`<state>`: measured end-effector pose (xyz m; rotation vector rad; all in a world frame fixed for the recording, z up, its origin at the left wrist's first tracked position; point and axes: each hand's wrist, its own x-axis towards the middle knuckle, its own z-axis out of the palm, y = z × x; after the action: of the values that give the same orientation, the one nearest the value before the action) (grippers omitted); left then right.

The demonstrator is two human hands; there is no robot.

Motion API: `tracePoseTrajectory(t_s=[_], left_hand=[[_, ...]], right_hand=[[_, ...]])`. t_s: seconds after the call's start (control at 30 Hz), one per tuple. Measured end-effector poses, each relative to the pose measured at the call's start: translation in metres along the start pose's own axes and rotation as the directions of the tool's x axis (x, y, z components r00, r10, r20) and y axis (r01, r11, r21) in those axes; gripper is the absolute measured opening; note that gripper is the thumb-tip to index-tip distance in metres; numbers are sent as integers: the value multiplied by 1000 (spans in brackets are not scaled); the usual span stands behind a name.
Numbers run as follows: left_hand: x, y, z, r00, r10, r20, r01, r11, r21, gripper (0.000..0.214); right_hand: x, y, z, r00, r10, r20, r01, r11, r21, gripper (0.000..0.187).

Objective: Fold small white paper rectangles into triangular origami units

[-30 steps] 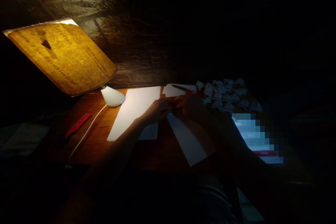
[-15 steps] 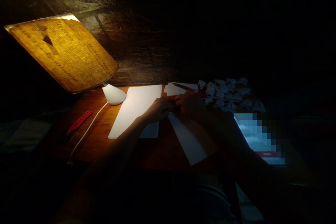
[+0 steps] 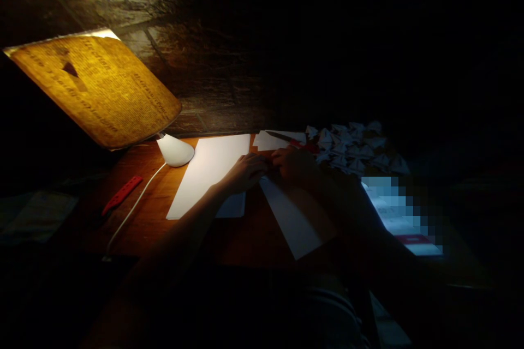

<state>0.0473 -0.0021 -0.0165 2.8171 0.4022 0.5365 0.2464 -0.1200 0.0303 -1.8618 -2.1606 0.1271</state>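
Observation:
Side by side over the wooden table are my left hand (image 3: 246, 170) and my right hand (image 3: 293, 163). Their fingers are bent and nearly meet at the far end of a white sheet of paper (image 3: 289, 218). Both hands appear to pinch that end, though dim light hides the fingertips. The sheet slants toward me, partly shaded by my right arm. Under my left wrist and forearm lies a stack of white paper (image 3: 216, 158). Just beyond my right hand are smaller paper pieces (image 3: 280, 140) and scissors with red handles (image 3: 305, 145).
Several folded paper shapes (image 3: 347, 147) crowd the far right. A lit screen (image 3: 399, 215), partly pixelated, glows beside my right forearm. On the left stand a lamp (image 3: 176, 151) with a printed shade, its white cord (image 3: 137, 207), and a red cutter-like tool (image 3: 123, 194). A stone wall (image 3: 204, 82) rises behind.
The whole view has shifted slightly, so everything sits a little further left. My hands stay at the sheet's far end with hardly any visible movement.

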Motion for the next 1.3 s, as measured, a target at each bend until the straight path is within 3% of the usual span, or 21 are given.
tracePoseTrajectory(t_s=[0.33, 0.8, 1.3], left_hand=[[-1, 1, -1, 1000, -8, 8, 8, 1000, 10, 23], [0, -1, -3, 1000, 26, 2, -26, 1000, -12, 25], [1, 7, -7, 998, -64, 13, 64, 997, -30, 16]], right_hand=[[0, 1, -2, 1000, 11, 28, -11, 1000, 5, 35], [-4, 3, 5, 994, -25, -111, 27, 999, 16, 32], [4, -10, 1, 999, -26, 19, 26, 999, -31, 32]])
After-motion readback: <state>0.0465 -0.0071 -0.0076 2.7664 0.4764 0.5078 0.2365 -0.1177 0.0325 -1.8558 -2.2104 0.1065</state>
